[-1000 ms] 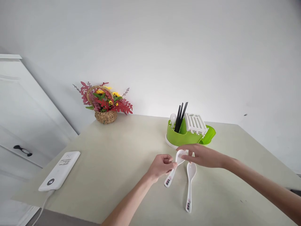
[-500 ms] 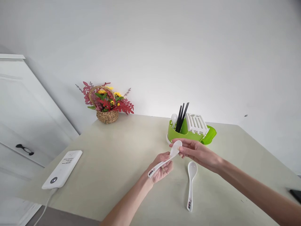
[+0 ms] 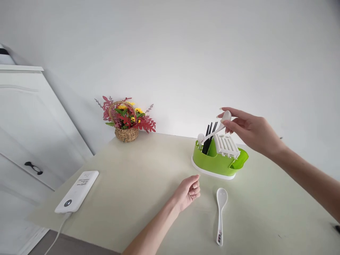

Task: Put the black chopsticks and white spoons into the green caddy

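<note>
My right hand (image 3: pixel 245 129) pinches the bowl of a white spoon (image 3: pixel 218 129), holding it tilted above the green utensil holder (image 3: pixel 212 161). The spoon's handle points down to the left, by another white spoon (image 3: pixel 201 138) standing in the holder's left end; whether they touch I cannot tell. Black chopsticks (image 3: pixel 208 140) stand in the same compartment, partly behind the held spoon. My left hand (image 3: pixel 188 193) is curled closed above the table in front of the holder, with nothing visible in it. A third white spoon (image 3: pixel 221 216) lies on the table to its right, bowl away from me.
A white slotted rack (image 3: pixel 227 145) tops the holder's right part. A wicker basket of artificial flowers (image 3: pixel 126 134) stands at the back left of the table (image 3: pixel 148 170). A white power bank (image 3: pixel 77 191) with a cable lies at the left edge, near a white cabinet (image 3: pixel 23 117).
My right hand has taken the spoon out of my left hand and raised it over the holder, its handle now downward. My left hand has let go and curled closed.
</note>
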{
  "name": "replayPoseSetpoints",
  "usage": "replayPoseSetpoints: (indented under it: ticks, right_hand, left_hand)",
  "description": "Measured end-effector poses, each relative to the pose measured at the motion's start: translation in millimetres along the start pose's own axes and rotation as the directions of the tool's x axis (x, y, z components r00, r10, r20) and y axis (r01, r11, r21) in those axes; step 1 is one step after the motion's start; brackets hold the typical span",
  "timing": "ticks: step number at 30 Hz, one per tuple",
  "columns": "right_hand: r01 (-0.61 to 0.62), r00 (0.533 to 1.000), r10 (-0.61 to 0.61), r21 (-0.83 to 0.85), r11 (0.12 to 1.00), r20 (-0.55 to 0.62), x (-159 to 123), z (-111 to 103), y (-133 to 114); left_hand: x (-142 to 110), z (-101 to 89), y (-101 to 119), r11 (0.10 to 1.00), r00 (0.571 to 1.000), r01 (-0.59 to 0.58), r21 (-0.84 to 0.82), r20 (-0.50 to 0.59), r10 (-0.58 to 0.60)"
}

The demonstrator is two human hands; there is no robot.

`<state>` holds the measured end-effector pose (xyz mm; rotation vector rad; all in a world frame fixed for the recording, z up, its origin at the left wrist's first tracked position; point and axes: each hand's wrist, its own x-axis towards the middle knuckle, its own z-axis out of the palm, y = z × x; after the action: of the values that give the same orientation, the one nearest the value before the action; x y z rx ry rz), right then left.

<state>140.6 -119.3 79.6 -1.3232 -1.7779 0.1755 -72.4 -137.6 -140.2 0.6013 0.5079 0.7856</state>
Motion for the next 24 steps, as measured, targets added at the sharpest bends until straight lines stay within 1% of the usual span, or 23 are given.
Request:
replayPoseSetpoints:
  ticks: [3, 7, 11, 14, 18, 24]
  right_hand:
    - [0.015, 0.999, -0.011, -0.111, 0.994, 0.041, 8, 15, 14]
    - [0.038, 0.987, -0.004, -0.208, 0.977, 0.16, 12, 37, 33]
    - [0.081, 0.954, 0.012, -0.296, 0.952, 0.299, 19, 59, 49]
    - [0.116, 0.924, 0.036, -0.369, 0.922, 0.381, 26, 75, 58]
    - [0.146, 0.894, 0.069, -0.434, 0.889, 0.442, 32, 95, 64]
    - [0.162, 0.863, 0.087, -0.437, 0.885, 0.497, 38, 113, 70]
  left_hand:
    - [2, -2.6, -1, 0.999, 1.0, -0.006, -0.038, -0.022, 0.005]
    - [2, -3.6, -1, 0.998, 0.999, -0.01, -0.07, -0.04, 0.007]
    - [2, -3.6, -1, 0.997, 0.999, -0.003, -0.081, -0.047, -0.001]
    - [2, -4.1, -1, 0.997, 0.999, 0.005, -0.079, -0.048, -0.009]
    - [2, -4.4, -1, 0.998, 0.999, 0.004, -0.07, -0.046, -0.007]
    - [2, -3.3, -3, 0.998, 0.999, 0.0, -0.066, -0.046, -0.003]
